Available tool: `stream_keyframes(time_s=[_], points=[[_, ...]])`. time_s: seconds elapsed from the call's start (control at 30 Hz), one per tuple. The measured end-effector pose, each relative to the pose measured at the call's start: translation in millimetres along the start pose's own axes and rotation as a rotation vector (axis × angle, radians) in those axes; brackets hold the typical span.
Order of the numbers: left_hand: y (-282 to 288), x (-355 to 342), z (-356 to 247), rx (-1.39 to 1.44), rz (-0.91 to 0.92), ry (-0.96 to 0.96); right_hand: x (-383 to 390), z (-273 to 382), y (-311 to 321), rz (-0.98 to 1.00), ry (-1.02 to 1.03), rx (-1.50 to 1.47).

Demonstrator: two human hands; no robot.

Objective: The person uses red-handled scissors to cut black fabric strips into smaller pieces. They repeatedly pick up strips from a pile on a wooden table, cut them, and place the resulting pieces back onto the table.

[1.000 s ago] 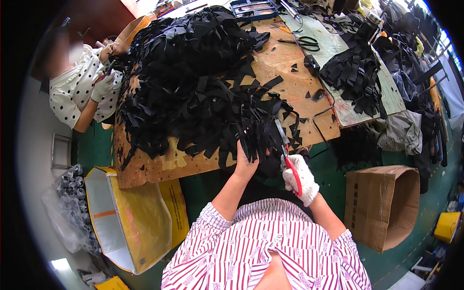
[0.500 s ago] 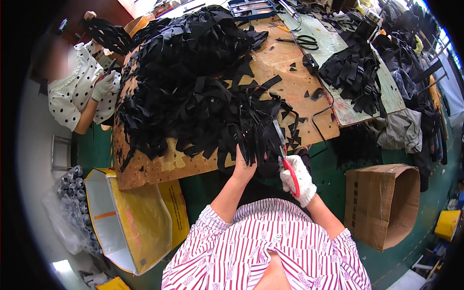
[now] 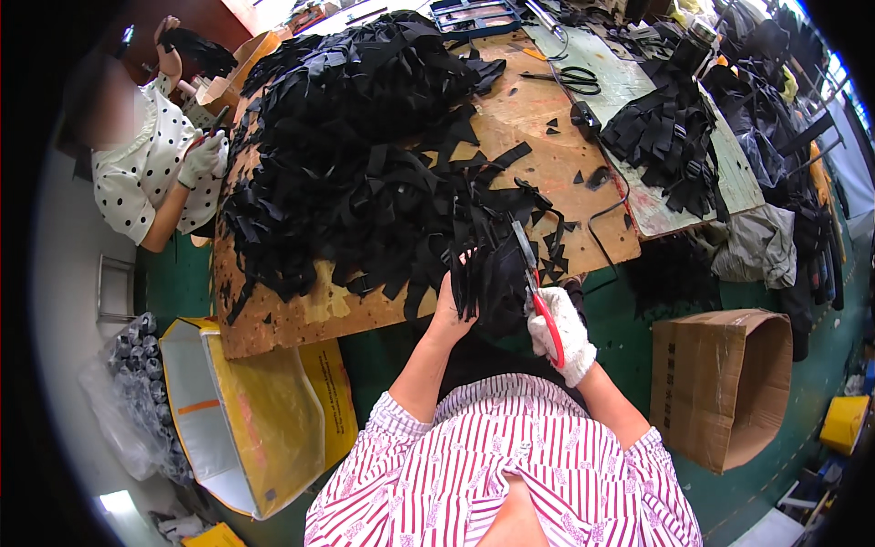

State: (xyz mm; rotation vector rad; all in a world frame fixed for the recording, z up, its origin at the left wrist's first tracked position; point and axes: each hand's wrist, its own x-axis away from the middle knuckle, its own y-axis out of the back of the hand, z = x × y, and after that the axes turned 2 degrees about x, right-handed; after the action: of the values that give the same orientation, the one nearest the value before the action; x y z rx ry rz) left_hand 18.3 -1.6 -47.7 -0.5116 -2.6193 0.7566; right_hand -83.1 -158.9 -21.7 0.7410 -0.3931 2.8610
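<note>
Black webbing straps [image 3: 467, 290] are bunched in my bare left hand [image 3: 448, 310], which is closed around them at the table's near edge. My right hand [image 3: 567, 339], in a white knit glove, grips red-handled scissors [image 3: 548, 321]. Their blades point away from me, just right of the held straps, and look nearly closed. I cannot tell whether they touch any strap. Past my hands a large heap of black straps [image 3: 337, 173] covers much of the wooden table [image 3: 510, 109]. Small black offcuts [image 3: 553, 264] lie right of the blades.
Black-handled scissors [image 3: 576, 80] and a cable [image 3: 609, 211] lie on the right. More straps [image 3: 670, 137] are piled on a pale side table [image 3: 720, 182]. A cardboard box [image 3: 697, 392] and a yellow bin [image 3: 264, 410] flank me. A co-worker [image 3: 150, 173] works at far left.
My left hand has shifted slightly left with the straps, away from the blades. My right hand stays almost in place. The co-worker's raised hand and black strap have moved.
</note>
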Motion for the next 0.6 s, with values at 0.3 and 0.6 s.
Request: stream_keyframes(time_s=[0.3, 0.6], points=[[18.4, -1.4, 0.2, 0.020, -0.048, -0.005, 1.2, -0.9, 3.0, 0.086, -0.024, -0.004], [-3.5, 14.6, -13.0, -0.101, 0.094, -0.027, 10.9, 18.9, 2.3, 0.026, 0.081, 0.291]])
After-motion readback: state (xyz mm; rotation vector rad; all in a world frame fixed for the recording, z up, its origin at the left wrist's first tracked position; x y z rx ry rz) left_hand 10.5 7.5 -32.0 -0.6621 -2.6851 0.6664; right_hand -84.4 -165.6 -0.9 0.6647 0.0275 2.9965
